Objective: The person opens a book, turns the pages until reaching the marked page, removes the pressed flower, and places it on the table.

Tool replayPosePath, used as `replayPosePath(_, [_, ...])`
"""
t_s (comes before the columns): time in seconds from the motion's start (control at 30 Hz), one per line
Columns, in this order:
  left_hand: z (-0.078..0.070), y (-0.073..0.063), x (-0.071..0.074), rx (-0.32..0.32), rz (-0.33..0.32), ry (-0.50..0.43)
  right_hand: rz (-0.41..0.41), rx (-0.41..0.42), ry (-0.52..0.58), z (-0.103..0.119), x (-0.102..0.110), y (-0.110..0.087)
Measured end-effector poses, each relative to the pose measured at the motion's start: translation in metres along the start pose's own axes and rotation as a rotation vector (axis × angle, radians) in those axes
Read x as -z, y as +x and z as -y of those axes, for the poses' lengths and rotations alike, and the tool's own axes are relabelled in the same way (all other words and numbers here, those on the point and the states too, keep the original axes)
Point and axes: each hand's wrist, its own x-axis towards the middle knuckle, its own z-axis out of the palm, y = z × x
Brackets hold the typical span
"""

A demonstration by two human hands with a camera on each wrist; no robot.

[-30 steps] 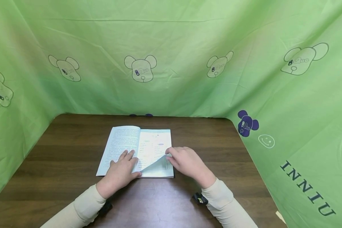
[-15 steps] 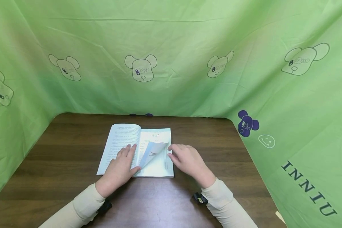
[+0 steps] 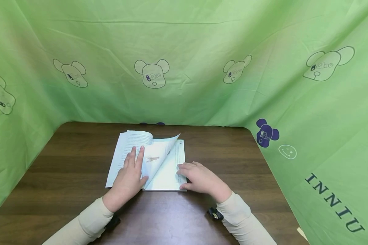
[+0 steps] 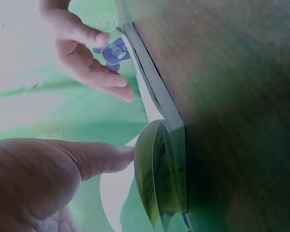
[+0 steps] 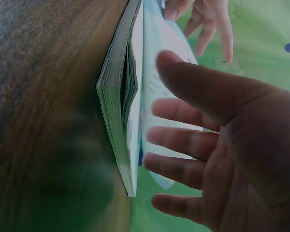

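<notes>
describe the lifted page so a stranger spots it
On the brown table lies an open book. Right of the left hand, the lifted page slants to a pointed corner; a small brownish picture sets it apart from the flat page below.

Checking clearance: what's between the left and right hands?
In the head view, a lifted page next to the left hand, then a flat page up to the right hand.
</notes>
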Motion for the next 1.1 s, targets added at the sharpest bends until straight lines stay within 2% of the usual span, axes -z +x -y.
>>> replayPosePath(0.13, [-0.0012, -0.0005, 0.0007, 0.011, 0.013, 0.011, 0.058, -0.016, 0.044, 0.0017, -0.0012, -0.0018])
replayPosePath(0.3, [-0.0025, -0.0006, 0.0023, 0.015, 0.028, 0.031, 0.089, -0.02, 0.045, 0.0028, -0.0018, -0.0019])
replayPosePath(0.77, [-0.0009, -0.001, 0.003, -0.022, 0.052, 0.083, 0.1, -0.029, 0.042, 0.002, -0.0052, -0.0013])
replayPosePath(1.1, [-0.0015, -0.0022, 0.0045, -0.084, 0.069, 0.097, 0.101, -0.03, 0.036, 0.0018, -0.005, -0.0011])
